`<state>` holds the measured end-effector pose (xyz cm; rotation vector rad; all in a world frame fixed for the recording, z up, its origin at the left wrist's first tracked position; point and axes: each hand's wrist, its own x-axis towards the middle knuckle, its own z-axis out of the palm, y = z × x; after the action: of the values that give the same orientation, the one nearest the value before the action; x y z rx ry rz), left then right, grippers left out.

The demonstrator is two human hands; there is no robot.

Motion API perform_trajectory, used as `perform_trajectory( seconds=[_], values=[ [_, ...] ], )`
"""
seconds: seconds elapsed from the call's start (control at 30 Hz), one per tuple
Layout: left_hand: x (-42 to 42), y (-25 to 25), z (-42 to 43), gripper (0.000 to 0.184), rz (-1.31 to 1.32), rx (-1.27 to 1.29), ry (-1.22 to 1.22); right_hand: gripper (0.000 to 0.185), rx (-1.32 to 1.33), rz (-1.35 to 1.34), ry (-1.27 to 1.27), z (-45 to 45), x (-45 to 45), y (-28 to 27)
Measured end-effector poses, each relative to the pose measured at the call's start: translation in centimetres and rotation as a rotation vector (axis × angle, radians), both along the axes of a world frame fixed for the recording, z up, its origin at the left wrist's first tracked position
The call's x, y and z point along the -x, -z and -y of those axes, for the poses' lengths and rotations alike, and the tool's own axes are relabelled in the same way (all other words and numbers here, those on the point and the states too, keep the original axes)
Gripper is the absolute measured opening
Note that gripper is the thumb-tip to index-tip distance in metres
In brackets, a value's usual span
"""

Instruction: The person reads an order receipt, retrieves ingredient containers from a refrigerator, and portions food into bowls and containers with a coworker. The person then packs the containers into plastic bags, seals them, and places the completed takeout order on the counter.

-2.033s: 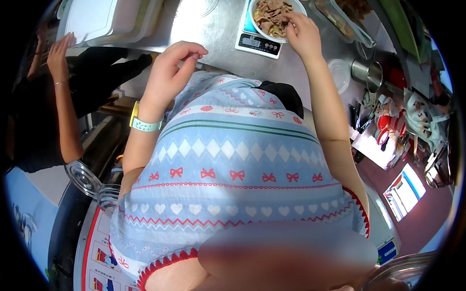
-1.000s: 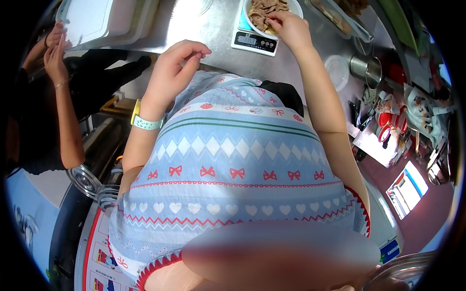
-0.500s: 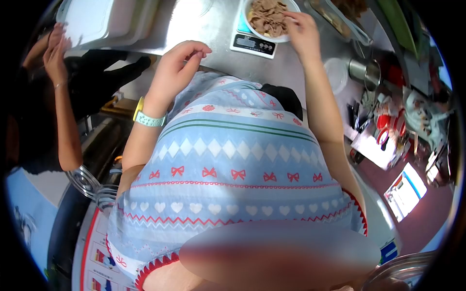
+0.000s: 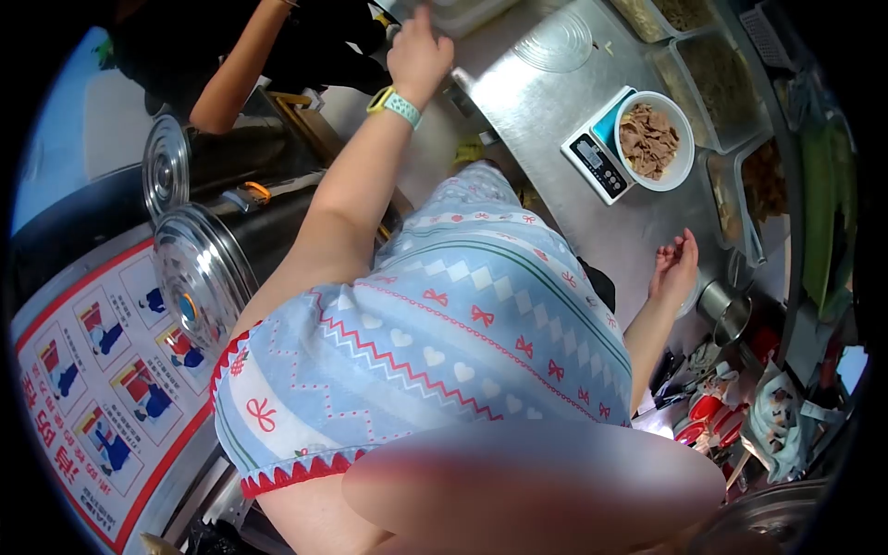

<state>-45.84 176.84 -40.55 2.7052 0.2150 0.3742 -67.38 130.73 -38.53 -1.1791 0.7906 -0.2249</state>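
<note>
A white bowl (image 4: 683,168) of thin brown meat slices (image 4: 647,141) sits on a small digital kitchen scale (image 4: 599,166) on the metal counter. My left hand (image 4: 421,60) is stretched far forward, a finger extended and the thumb apart, close to a translucent plastic container (image 4: 472,13) at the top edge. Nothing shows in its grasp; whether it touches the container I cannot tell. Below the bowl, my right hand (image 4: 675,266) hovers by the counter's right side, fingers loosely bent and apart, holding nothing.
Food containers (image 4: 712,92) line the counter's right side. A round clear lid (image 4: 553,42) lies on the metal surface (image 4: 518,102). Steel pots with shiny lids (image 4: 205,264) stand at left, beside a wall poster (image 4: 111,388). Another person's arm (image 4: 242,69) is at upper left.
My view has turned left. My right hand has come away from the meat bowl and moved down toward me. My left hand has reached forward and left, away from the scale.
</note>
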Motion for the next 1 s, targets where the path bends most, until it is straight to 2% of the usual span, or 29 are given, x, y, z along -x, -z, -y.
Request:
perform_trajectory(
  seconds=[0.03,0.13,0.2,0.27,0.33,0.37,0.4,0.47,0.53,0.6,0.67,0.73,0.8,0.87,0.93,1.0],
  values=[
    [-0.6,1.4,-1.0,0.051,-0.013,0.023,0.03,0.026,-0.027,-0.006,-0.001,0.0,0.2,0.2],
    [-0.7,0.9,-1.8,0.045,-0.033,0.04,0.073,0.026,-0.039,0.01,-0.013,-0.6,0.4,-0.1],
    [-0.4,1.0,-1.9,0.048,-0.009,-0.053,0.075,0.026,-0.025,0.042,-0.026,-1.4,0.3,-0.6],
    [-0.5,1.3,-2.5,0.052,-0.054,-0.002,0.078,0.026,-0.02,0.013,0.009,-2.7,0.5,-1.2],
    [-0.4,1.1,-3.0,0.057,-0.095,0.012,0.102,0.026,-0.028,0.031,-0.002,-3.6,0.6,-1.4],
    [-0.6,1.4,-3.4,0.061,-0.108,0.107,0.068,0.026,-0.035,0.017,0.006,-4.1,0.6,-1.5],
    [-0.9,1.4,-4.0,0.071,-0.081,0.097,0.026,0.026,-0.032,0.034,-0.011,-4.5,0.6,-1.7],
    [-2.0,1.3,-5.8,0.081,-0.195,0.3,-0.081,0.026,-0.046,0.034,-0.036,-5.5,0.9,-2.0],
    [-3.4,0.9,-7.8,0.087,-0.196,0.425,-0.202,0.025,-0.025,0.023,-0.029,-6.8,0.8,-2.7],
    [-6.4,3.0,-10.2,0.09,-0.09,0.43,-0.213,0.024,-0.07,-0.005,-0.006,-6.9,1.2,-2.2],
    [-9.5,4.4,-12.3,0.069,-0.122,0.513,-0.301,0.024,-0.067,-0.01,0.007,-8.0,1.1,-2.4],
    [-11.9,6.4,-14.3,0.043,-0.165,0.367,-0.239,0.025,-0.053,-0.039,0.03,-8.9,1.8,-2.6],
    [-9.9,4.8,-12.6,0.032,-0.057,0.526,-0.302,0.028,0.045,0.015,-0.053,-9.7,1.5,-2.6],
    [-7.0,6.9,-9.2,0.031,0.415,0.793,-0.291,0.031,0.023,-0.028,0.007,-9.3,1.5,-1.6],
    [-3.0,11.4,-4.8,0.034,0.31,0.956,-0.141,0.036,-0.07,-0.067,0.09,-8.8,0.6,-0.3],
    [3.5,9.7,-0.9,0.03,-0.134,1.124,-0.089,0.044,-0.185,-0.07,0.145,-7.9,-0.7,1.3]
  ],
)
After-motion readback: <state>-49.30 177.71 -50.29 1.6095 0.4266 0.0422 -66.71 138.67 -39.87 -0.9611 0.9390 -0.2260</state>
